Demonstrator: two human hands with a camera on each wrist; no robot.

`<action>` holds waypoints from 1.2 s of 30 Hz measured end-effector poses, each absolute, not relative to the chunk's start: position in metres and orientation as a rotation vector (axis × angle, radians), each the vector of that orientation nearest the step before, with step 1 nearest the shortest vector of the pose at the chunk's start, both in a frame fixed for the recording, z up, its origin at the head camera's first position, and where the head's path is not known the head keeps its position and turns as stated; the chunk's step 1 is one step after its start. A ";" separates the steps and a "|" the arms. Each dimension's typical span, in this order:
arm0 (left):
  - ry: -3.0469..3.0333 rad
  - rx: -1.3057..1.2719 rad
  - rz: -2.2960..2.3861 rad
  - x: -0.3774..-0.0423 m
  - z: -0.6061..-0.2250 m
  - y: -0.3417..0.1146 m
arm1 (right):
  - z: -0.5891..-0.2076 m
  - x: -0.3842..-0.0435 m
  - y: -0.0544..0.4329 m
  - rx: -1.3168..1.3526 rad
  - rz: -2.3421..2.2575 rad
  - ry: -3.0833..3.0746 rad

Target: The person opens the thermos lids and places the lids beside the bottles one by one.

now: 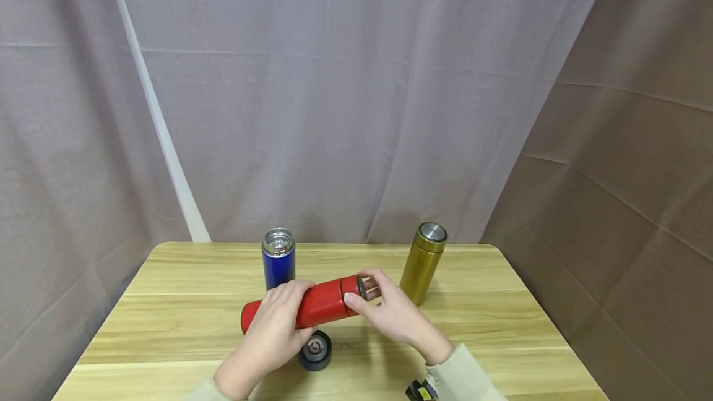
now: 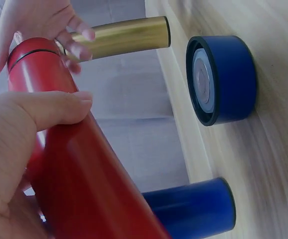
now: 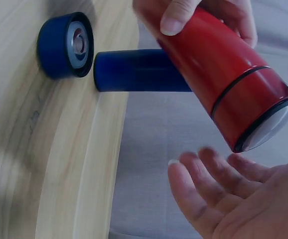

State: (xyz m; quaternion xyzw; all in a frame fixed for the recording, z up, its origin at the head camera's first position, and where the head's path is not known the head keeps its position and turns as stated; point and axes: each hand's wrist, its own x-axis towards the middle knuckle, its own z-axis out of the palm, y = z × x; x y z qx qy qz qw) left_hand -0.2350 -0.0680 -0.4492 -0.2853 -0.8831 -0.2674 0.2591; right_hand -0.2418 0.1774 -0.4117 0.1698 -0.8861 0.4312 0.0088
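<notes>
A red thermos bottle (image 1: 323,303) lies across my left hand's grip, tilted, its capped end up and to the right. My left hand (image 1: 274,327) is wrapped around the body, with the thumb laid along the near side. Around the lid end, my right hand (image 1: 397,314) spreads its fingers and thumb; in the right wrist view its fingers (image 3: 196,184) are apart from the red lid (image 3: 253,107). Below the bottle, a blue lid (image 2: 238,79) rests upside down on the table, its inner side showing. Behind it stands an uncapped blue thermos (image 1: 279,268), partly hidden by the left hand.
A gold thermos (image 1: 424,265) with its lid on stands at the back right, beyond the right hand. The wooden table (image 1: 167,302) reaches back to a grey curtain (image 1: 312,141). A small black device (image 1: 421,391) sits at the right wrist.
</notes>
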 end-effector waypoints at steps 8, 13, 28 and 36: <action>-2.387 -0.785 -0.700 -0.236 -0.449 -0.067 | -0.410 -0.242 0.177 0.477 1.357 -2.767; -2.406 -0.776 -0.701 -0.236 -0.448 -0.069 | -0.410 -0.241 0.178 0.527 1.411 -2.745; -2.524 -0.739 -0.790 -0.234 -0.450 -0.073 | -0.408 -0.240 0.184 0.857 1.349 -2.702; -2.465 -0.761 -0.766 -0.233 -0.449 -0.071 | -0.411 -0.241 0.180 0.698 1.392 -2.713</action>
